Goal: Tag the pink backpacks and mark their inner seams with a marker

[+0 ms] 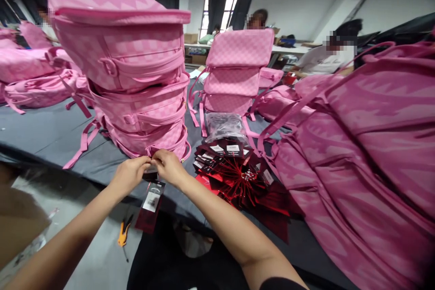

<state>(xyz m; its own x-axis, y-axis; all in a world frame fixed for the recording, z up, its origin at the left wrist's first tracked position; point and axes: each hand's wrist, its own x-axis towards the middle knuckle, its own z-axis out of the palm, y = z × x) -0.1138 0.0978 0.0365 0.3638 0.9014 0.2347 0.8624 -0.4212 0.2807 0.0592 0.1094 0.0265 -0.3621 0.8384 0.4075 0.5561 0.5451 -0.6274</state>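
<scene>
My left hand (131,173) is closed in a pinch at the front of the lowest bag in a tall stack of pink checkered backpacks (142,77). Close beside it my right hand (169,167) pinches too, its fingertips against the bag's lower edge. A dark red and black hang tag (149,208) with a white barcode label dangles just under my fingers. Its cord is too fine to make out, and what my right fingertips grip is hidden. Right of my hands lies a fanned pile of similar hang tags (234,158) with red cords.
Large pink backpacks (367,154) crowd the right side. A shorter backpack stack (234,72) stands behind a clear plastic bag (226,124). Orange-handled snips (123,235) show below the grey-covered table (44,129). Co-workers (326,56) sit farther back.
</scene>
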